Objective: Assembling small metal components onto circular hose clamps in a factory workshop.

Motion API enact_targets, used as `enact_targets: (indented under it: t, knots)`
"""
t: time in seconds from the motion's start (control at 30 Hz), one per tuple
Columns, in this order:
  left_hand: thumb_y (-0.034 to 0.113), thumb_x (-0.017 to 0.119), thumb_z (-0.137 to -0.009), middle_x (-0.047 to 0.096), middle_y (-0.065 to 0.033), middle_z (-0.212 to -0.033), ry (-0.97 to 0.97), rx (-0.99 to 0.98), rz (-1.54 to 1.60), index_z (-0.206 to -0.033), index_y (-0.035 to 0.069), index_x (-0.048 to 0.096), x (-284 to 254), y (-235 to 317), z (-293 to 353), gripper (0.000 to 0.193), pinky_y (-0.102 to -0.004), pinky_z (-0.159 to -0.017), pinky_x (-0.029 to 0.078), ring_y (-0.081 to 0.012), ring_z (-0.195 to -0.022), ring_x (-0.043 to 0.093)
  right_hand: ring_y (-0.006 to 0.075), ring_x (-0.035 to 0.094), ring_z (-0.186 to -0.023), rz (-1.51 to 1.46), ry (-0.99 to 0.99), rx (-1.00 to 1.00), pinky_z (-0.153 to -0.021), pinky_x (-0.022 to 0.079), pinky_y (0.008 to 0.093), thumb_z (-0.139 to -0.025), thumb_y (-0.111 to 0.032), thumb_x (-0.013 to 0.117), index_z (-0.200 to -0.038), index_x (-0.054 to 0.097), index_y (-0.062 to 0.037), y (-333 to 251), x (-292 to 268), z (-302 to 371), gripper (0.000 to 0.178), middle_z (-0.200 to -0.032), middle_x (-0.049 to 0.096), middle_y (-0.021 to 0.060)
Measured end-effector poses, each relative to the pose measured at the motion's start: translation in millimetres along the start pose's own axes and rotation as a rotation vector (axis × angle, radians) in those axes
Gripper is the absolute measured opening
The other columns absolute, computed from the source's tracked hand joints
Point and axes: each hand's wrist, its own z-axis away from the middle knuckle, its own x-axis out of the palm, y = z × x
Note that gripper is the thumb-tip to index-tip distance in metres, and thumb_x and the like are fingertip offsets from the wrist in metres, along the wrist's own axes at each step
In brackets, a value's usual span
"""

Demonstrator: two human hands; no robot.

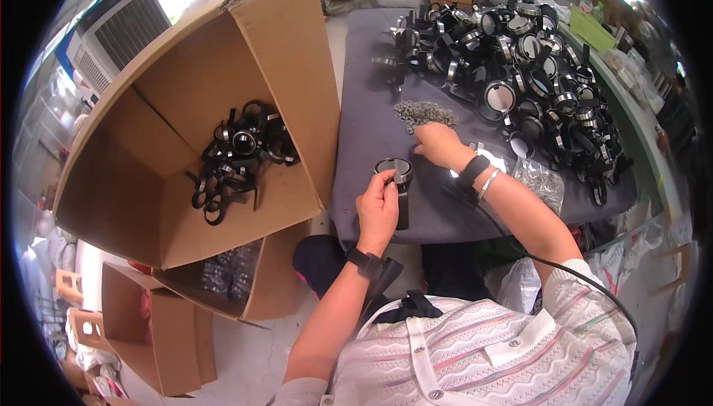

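My left hand (377,213) is closed on a round, metal-rimmed black part (402,171) with a long black handle hanging toward the table's near edge. Its fingertips rest at the round top. Up and to the right, my right hand (442,146) has its fingers curled together at the near side of a small heap of loose metal pieces (425,114). Whatever lies between those fingertips is too small to make out. Both hands are over the grey cloth-covered table (364,109).
A large pile of similar black-handled round parts (520,64) covers the table's far right. A big open cardboard box (171,205) on the left holds several more. A clear bag of small metal pieces (541,183) lies by my right forearm. A black cable (575,271) crosses my right arm.
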Motion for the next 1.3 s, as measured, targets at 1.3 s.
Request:
enact_targets:
  t: [1.3]
  knots:
    - [0.006,0.051,-0.090,0.061,-0.0006,-0.074,-0.119,-0.176,0.092,-0.105,0.003,0.063,-9,11,-1,0.020,-0.0211,-0.053,0.041,-0.0053,-0.060,0.051,0.0214,0.061,-0.058,0.063,0.562,-0.594,-0.050,0.051,0.0320,-0.069,-0.010,0.059,-0.079,0.055,0.0005,-68,-2,94,0.015,-0.074,0.053,0.0093]
